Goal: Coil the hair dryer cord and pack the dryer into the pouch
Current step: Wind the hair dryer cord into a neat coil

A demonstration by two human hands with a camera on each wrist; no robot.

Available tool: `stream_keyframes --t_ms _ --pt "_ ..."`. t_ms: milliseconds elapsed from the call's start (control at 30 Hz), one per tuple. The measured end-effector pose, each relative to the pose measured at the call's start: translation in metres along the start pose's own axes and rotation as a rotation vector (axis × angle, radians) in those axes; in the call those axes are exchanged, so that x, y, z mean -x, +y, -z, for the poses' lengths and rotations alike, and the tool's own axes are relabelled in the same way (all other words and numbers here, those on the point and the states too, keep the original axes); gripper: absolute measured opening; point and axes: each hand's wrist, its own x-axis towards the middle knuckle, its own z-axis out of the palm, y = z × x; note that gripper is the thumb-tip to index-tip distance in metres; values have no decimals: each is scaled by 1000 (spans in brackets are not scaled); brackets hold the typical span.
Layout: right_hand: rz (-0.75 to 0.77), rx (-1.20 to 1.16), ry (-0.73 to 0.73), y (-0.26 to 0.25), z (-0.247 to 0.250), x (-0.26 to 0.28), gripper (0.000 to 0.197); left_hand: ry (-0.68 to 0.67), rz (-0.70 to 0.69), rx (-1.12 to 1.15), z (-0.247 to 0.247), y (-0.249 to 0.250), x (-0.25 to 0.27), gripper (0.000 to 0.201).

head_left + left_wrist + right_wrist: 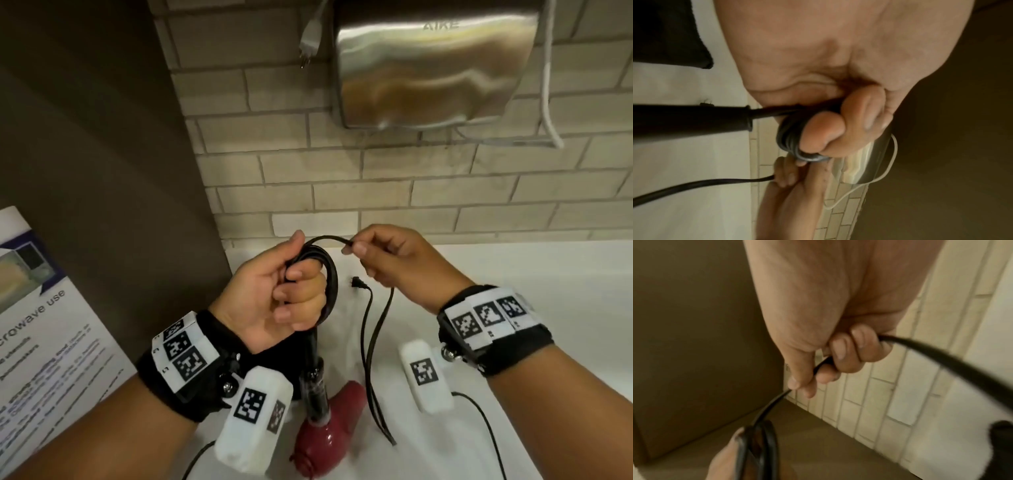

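Observation:
The dark red hair dryer lies on the white counter, its black handle pointing up toward my left hand. That hand grips several loops of the black cord, seen close as a coil round the curled fingers. My right hand pinches the cord just right of the coil, between thumb and forefinger. From it a slack stretch hangs to the counter and runs back up to the plug. A black fabric piece, possibly the pouch, lies beside the dryer.
A steel hand dryer hangs on the brick-tile wall, with a grey plug dangling to its left and a white cable to its right. A brown partition and a printed notice stand at left.

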Motion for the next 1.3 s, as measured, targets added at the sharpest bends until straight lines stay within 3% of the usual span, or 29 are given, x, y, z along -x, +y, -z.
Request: stream_keyframes --t_ms 167,267,333,433,500,600,700,800,933,1067,1300 --pt "-145 -199 -86 23 -30 28 30 -123 -70 139 12 -1 1 54" --pt "-186 -174 -133 29 -44 43 29 -126 -203 216 16 5 0 58" --pt "-181 47 -176 28 -50 55 24 -40 -342 220 18 13 1 54" --pt "-47 671 -365 9 -52 74 25 128 -508 86 18 24 7 42" --pt "97 954 -394 -15 -50 78 31 185 -503 -99 13 25 5 37" --pt "364 1096 -327 -57 -44 66 32 337 -424 -443 2 9 -2 31" --pt "493 1021 -180 -86 -25 42 29 402 -287 -638 -13 -7 -2 29" --pt "398 798 -181 -92 -8 11 13 288 -184 -798 -17 -8 -6 63" --pt "193 312 -103 -58 -5 -20 16 174 -108 -459 -8 0 -7 64" --pt "12 49 11 -6 -1 -13 9 59 -90 12 3 4 -3 52" --pt "-47 220 37 40 -31 27 18 -22 -225 196 15 3 0 56"
